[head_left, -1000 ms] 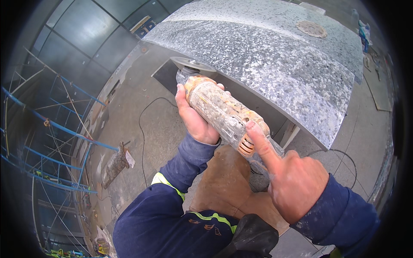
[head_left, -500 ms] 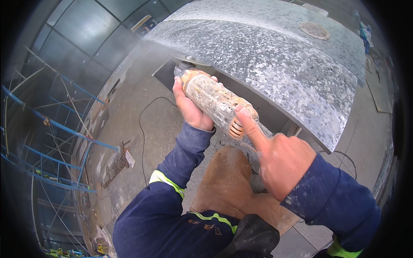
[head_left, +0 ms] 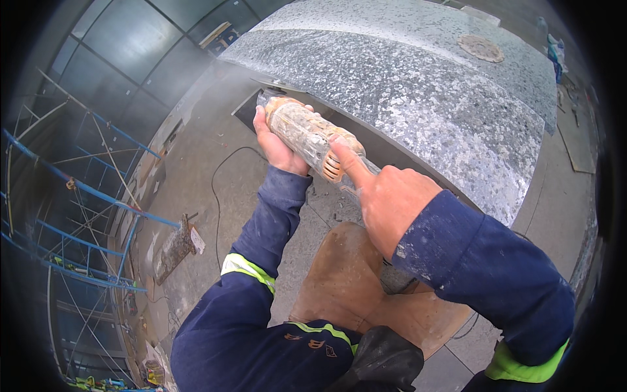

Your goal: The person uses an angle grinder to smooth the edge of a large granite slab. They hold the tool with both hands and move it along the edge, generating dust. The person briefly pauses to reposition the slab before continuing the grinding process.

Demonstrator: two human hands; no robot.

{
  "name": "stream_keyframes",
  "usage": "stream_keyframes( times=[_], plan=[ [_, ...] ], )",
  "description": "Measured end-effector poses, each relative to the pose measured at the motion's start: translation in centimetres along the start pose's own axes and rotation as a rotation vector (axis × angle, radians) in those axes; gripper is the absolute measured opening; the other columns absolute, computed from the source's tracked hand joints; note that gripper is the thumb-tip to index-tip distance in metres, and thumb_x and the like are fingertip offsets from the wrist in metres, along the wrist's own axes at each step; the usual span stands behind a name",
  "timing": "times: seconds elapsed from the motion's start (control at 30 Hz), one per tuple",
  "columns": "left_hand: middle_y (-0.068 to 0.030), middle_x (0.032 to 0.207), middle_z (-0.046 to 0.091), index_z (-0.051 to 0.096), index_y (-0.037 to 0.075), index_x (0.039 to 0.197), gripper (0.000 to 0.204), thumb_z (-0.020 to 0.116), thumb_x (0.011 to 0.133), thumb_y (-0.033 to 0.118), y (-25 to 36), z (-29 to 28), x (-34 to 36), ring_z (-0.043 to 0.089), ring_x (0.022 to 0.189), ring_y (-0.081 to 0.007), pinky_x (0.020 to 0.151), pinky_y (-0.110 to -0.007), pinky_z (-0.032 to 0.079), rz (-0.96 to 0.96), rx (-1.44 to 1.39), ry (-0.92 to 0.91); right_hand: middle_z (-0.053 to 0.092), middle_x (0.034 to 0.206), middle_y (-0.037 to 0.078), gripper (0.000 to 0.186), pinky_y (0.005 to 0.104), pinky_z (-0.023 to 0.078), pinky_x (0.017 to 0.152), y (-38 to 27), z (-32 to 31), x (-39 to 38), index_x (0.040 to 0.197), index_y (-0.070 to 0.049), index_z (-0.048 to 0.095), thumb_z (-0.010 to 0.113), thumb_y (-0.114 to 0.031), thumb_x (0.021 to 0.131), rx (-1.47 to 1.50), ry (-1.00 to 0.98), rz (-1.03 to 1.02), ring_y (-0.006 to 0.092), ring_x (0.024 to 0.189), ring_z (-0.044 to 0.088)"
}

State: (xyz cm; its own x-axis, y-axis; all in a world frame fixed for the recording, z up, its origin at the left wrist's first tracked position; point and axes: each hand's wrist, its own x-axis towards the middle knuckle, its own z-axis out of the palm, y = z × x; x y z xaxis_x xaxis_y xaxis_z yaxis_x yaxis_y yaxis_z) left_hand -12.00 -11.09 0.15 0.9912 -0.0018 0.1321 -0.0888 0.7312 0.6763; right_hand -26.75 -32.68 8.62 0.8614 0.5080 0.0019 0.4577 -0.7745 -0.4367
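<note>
Here the bare left hand (head_left: 282, 151) is grasping the body of a long, cylindrical grey and orange angle grinder (head_left: 300, 127), its fingers wrapping around the casing behind the tool's head. The bare right hand (head_left: 395, 202) is clenching the rear end, its index finger lying straight along the top. Pale dust is crusting the casing in rough, uneven patches, and ribbed slots are showing through the orange part near that finger. The grinder is slanting toward the far left, its head sitting right by the near edge of a broad, flat slab (head_left: 392, 98); whether the disc is touching is too hidden to tell.

And what a texture: the slab is showing flecks of white, grey and near-black, its surface gleaming toward the right. On its far right part a round, rough-looking tan disc (head_left: 481, 48) is lying flat.

Closer in, dusty navy cloth sleeves (head_left: 264, 228) are covering the arms, and creased brown cloth trousers (head_left: 336, 274) are showing below. A thin black cable (head_left: 214, 189) is curving across the grey, dusty floor (head_left: 189, 140). On the left, blue tubular metal scaffolding (head_left: 98, 193) is standing; at the far left, dark, smooth wall panels (head_left: 127, 39) are rising behind hazy air.
</note>
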Motion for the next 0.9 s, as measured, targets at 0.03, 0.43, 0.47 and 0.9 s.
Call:
stream_keyframes(
  times=[0.03,0.43,0.47,0.9],
  plan=[
    [-0.0181,0.096,0.064,0.059,0.004,0.106,0.063,0.036,0.096,0.062,0.2,-0.1,0.0,0.064,0.088,-0.0338,0.077,-0.049,0.056,-0.003,0.006,-0.004,0.067,0.073,0.023,0.086,0.0458,0.057,0.064,-0.1,-0.1,0.3,0.158,-0.004,0.015,0.056,-0.001,0.082,-0.006,-0.007,0.000,0.0383,0.067,0.069],
    [-0.0203,0.095,0.066,0.060,0.004,0.106,0.062,0.038,0.095,0.062,1.0,-2.4,3.2,0.065,0.085,-0.0356,0.077,-0.049,0.056,-0.003,-0.017,-0.018,0.070,0.084,0.022,0.088,0.0438,0.058,0.070,-0.7,-0.3,3.3,0.159,-0.007,0.012,0.058,-0.004,0.085,-0.091,-0.080,0.048,0.0358,0.077,0.071],
    [-0.0204,0.095,0.067,0.060,0.004,0.106,0.063,0.038,0.095,0.062,1.0,-2.6,3.4,0.065,0.084,-0.0356,0.076,-0.049,0.056,0.003,-0.017,-0.014,0.069,0.084,0.023,0.087,0.0440,0.058,0.070,-0.7,-0.1,3.4,0.159,-0.007,0.013,0.058,-0.004,0.085,-0.100,-0.060,0.048,0.0360,0.076,0.071],
    [-0.0188,0.096,0.065,0.060,0.002,0.106,0.066,0.039,0.095,0.064,-0.9,0.6,-1.1,0.064,0.086,-0.0345,0.078,-0.049,0.056,-0.009,-0.041,-0.032,0.065,0.069,0.022,0.087,0.0483,0.055,0.060,0.4,-0.2,-2.8,0.158,-0.006,0.017,0.057,-0.002,0.081,0.038,0.048,-0.009,0.0395,0.063,0.067]
  ],
)
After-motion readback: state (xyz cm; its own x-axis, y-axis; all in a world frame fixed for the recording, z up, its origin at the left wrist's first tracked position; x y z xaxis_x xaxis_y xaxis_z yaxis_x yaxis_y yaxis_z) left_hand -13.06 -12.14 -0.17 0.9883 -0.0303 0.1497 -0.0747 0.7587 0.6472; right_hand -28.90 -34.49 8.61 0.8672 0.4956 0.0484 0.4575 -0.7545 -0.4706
